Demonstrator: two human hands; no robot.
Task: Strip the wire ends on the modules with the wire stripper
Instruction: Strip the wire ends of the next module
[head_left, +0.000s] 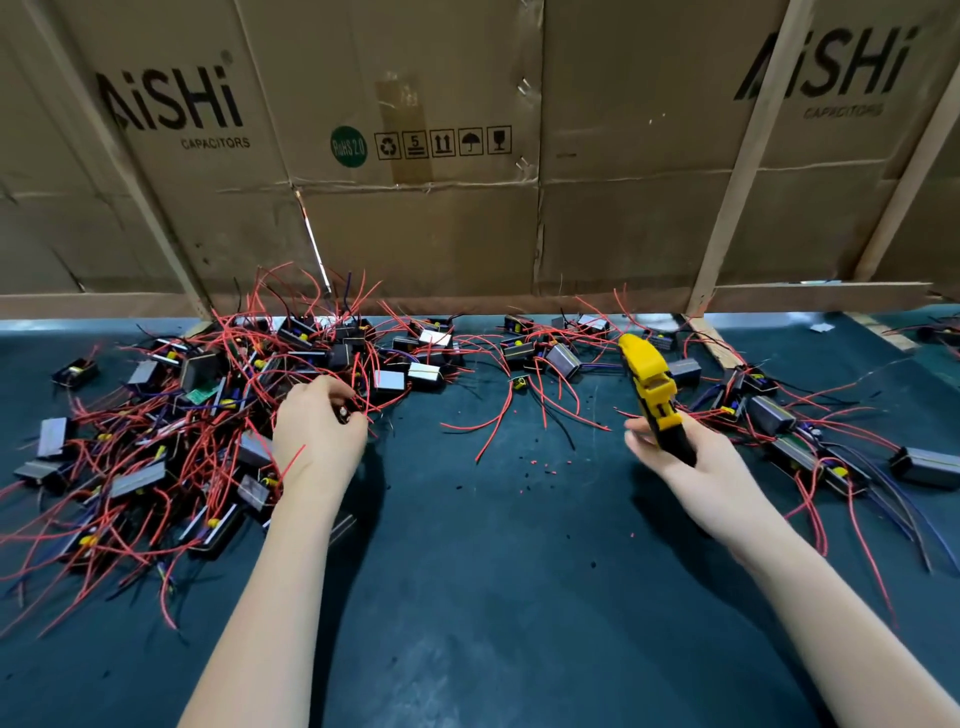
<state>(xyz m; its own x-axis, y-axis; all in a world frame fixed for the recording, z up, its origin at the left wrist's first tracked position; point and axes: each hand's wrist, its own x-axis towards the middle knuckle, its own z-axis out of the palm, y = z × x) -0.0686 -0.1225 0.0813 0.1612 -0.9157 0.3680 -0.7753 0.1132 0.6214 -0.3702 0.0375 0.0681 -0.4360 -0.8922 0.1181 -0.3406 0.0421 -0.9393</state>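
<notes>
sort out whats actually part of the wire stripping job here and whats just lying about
Part of the job:
- yellow wire stripper, held in the right hand
- heap of modules with red wires, which the left hand is reaching into
- modules by the right hand

Just lying about:
- cardboard boxes behind the table
- wooden slats
- bits of insulation on the green mat

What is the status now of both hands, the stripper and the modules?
Left hand pinching wires in the module pile. Right hand gripping yellow wire stripper, raised off the mat. Tangled red wires between them.
</notes>
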